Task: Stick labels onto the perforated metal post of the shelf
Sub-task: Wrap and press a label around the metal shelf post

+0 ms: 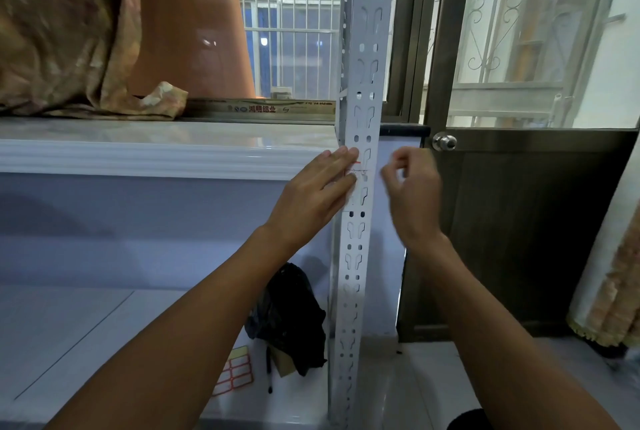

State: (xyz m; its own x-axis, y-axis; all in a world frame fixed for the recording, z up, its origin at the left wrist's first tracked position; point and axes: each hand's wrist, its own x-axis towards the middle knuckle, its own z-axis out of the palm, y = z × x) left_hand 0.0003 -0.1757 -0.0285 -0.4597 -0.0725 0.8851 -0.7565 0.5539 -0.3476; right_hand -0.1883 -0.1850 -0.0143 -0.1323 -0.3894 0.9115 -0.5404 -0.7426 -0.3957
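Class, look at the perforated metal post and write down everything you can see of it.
The perforated metal post is a pale grey-white angle upright, seemingly painted steel, running from the top of the picture down to the floor. Its face carries repeating pairs of small oval holes and keyhole-shaped slots. It stands nearly upright, in front of the window and beside the dark door. A white label with red lines sits on it at mid-height. The left hand presses straight fingers against the post there; the right hand, fingers curled, is just beside it.

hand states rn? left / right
Left hand: open, straight fingers pressing a label on the perforated post.
Right hand: fingers curled, beside the post; holding anything cannot be told.
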